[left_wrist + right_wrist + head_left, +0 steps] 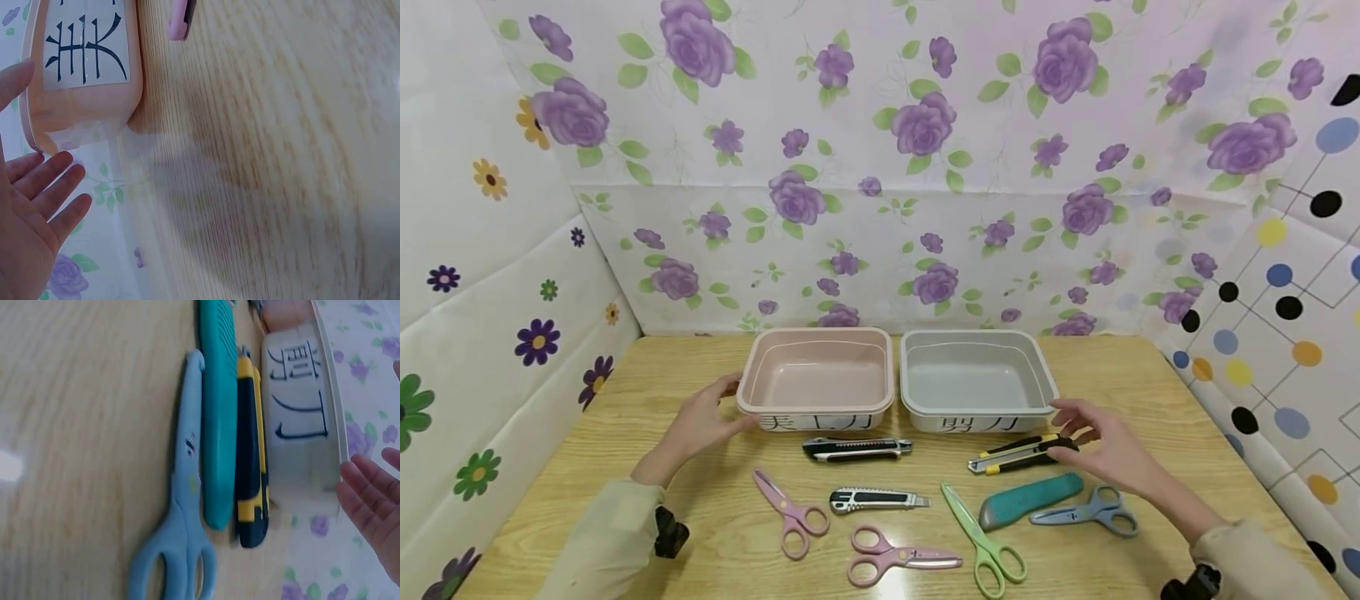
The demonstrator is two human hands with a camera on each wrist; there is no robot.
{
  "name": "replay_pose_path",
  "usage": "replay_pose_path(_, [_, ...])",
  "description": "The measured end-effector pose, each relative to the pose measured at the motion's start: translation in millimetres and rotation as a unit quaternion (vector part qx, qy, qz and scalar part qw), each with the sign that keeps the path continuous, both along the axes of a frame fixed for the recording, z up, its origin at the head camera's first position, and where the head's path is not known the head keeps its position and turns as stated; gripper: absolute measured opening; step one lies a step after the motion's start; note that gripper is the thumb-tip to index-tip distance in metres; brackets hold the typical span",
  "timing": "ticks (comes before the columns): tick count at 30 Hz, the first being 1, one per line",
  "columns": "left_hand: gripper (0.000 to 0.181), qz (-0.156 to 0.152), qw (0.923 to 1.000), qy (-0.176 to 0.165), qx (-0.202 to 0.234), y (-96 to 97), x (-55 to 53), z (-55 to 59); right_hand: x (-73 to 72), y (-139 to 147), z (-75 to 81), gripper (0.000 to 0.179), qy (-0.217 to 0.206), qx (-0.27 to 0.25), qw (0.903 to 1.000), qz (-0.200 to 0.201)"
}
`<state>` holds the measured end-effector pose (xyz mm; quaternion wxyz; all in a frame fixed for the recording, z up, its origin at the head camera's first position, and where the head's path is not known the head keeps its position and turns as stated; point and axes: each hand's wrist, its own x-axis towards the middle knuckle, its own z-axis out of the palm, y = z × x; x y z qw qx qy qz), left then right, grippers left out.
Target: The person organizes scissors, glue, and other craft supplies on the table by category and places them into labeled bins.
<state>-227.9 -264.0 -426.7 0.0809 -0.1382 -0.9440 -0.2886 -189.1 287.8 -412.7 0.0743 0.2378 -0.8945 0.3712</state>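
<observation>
My left hand (700, 421) is at the left side of a pink plastic bin (820, 408), its fingers loosely spread near the rim and the thumb by the front corner. In the left wrist view, the fingers of that hand (37, 206) are relaxed beside the bin's end. At the front right corner of a grey bin (977, 412), my right hand (1105, 442) has its fingertips right at the rim. Its thumb overlaps the end of a yellow and black utility knife (1011, 455) in the head view. Both bins carry white labels with black characters.
In front of the bins lie a black utility knife (857, 450), a silver and black one (880, 499), and a teal ridged tool (1033, 498). Pink scissors (782, 507), more pink scissors (902, 557), green scissors (981, 542) and blue scissors (1086, 512) are spread around them.
</observation>
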Motion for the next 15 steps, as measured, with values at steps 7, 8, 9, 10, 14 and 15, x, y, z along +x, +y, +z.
replay_pose_path(7, [0.077,0.005,1.0,-0.002,-0.008,1.1,-0.8,0.1,15.6,-21,-7.2,0.051,-0.026,-0.005,0.9993,0.028])
replay_pose_path(8, [0.077,0.007,0.9999,-0.004,-0.009,1.3,-0.9,0.4,18.1,-24,-7.8,0.051,-0.031,-0.008,0.9989,0.033])
replay_pose_path(9, [0.077,0.008,0.9999,-0.004,-0.011,1.4,-0.9,0.7,20.4,-27,-8.4,0.05,-0.038,-0.007,0.9986,0.037])
replay_pose_path(10, [0.077,0.009,0.9999,-0.005,-0.012,1.6,-1.0,1.0,23.0,-29,-9.0,0.05,-0.048,-0.008,0.998,0.039])
replay_pose_path(14, [0.077,0.014,0.9997,-0.012,-0.015,1.6,-0.6,1.7,32.7,-37,-12.0,0.052,-0.076,0.001,0.996,0.047])
replay_pose_path(15, [0.078,0.014,0.9997,-0.014,-0.015,1.5,-1.0,1.3,35.0,-39,-12.7,0.053,-0.08,0.003,0.9956,0.048])
